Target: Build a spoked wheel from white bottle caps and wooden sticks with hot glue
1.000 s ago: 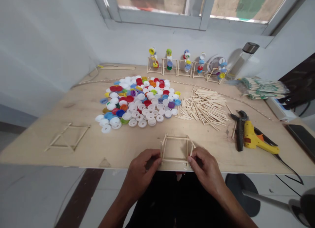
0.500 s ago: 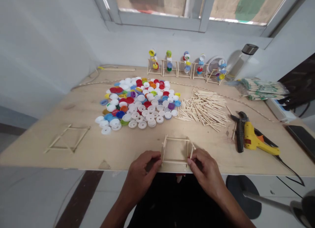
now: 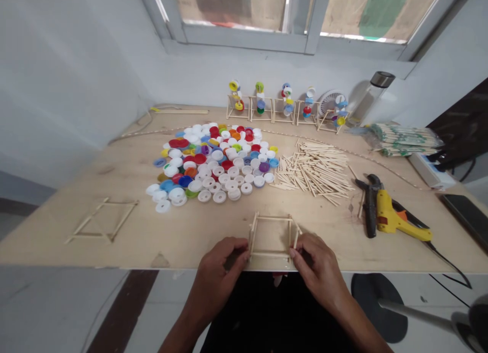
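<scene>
A small open frame of wooden sticks (image 3: 272, 235) stands at the near edge of the plywood table (image 3: 129, 170). My left hand (image 3: 221, 271) pinches its near left corner with closed fingers. Closed fingers of my right hand (image 3: 316, 269) pinch the frame's near right corner. Just beyond lie a heap of coloured bottle caps (image 3: 213, 162) and a pile of loose wooden sticks (image 3: 314, 172).
A flat square of sticks (image 3: 102, 221) lies at the left. Pliers (image 3: 369, 205) and a yellow glue gun (image 3: 396, 219) rest at the right, its cord trailing off the edge. Several finished stick-and-cap models (image 3: 284, 104), a small fan (image 3: 328, 103), a bottle (image 3: 371, 96) and bagged sticks (image 3: 404, 138) line the back.
The view has tilted slightly, so everything sits a little lower in frame. Both hands keep their pinch on the stick frame, which has not visibly moved on the table.
</scene>
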Tool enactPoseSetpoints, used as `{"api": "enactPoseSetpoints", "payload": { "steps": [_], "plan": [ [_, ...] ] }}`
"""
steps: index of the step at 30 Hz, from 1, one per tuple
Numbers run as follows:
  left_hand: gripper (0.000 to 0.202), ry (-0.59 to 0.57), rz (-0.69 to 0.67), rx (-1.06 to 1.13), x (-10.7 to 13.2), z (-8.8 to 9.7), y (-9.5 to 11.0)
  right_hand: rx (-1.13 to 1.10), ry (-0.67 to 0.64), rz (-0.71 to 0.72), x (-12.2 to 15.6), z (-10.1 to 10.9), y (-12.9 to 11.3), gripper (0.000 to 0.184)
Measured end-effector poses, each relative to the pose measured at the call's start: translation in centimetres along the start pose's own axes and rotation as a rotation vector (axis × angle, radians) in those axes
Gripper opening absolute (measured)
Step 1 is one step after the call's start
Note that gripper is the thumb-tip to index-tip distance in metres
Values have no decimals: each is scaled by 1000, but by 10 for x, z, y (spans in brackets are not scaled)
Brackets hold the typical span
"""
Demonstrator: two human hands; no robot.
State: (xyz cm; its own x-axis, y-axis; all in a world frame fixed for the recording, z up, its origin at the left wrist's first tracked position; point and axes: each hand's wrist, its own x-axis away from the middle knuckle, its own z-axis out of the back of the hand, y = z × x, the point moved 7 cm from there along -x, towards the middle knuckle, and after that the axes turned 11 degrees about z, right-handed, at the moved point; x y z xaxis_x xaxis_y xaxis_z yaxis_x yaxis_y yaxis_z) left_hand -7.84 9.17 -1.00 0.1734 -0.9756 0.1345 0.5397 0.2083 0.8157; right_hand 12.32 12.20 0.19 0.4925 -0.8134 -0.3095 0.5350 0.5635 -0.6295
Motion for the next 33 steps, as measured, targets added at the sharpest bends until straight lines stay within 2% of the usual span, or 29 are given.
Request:
{"api": "enactPoseSetpoints", "payload": {
  "steps": [14, 33],
  "plan": [
    [16, 11, -22, -14, 1, 0, -2, -6, 13, 10, 0, -1, -1, 24],
    [19, 5, 26, 15, -1, 2, 2, -4, 27, 26, 0, 1, -2, 21]
  ]
}}
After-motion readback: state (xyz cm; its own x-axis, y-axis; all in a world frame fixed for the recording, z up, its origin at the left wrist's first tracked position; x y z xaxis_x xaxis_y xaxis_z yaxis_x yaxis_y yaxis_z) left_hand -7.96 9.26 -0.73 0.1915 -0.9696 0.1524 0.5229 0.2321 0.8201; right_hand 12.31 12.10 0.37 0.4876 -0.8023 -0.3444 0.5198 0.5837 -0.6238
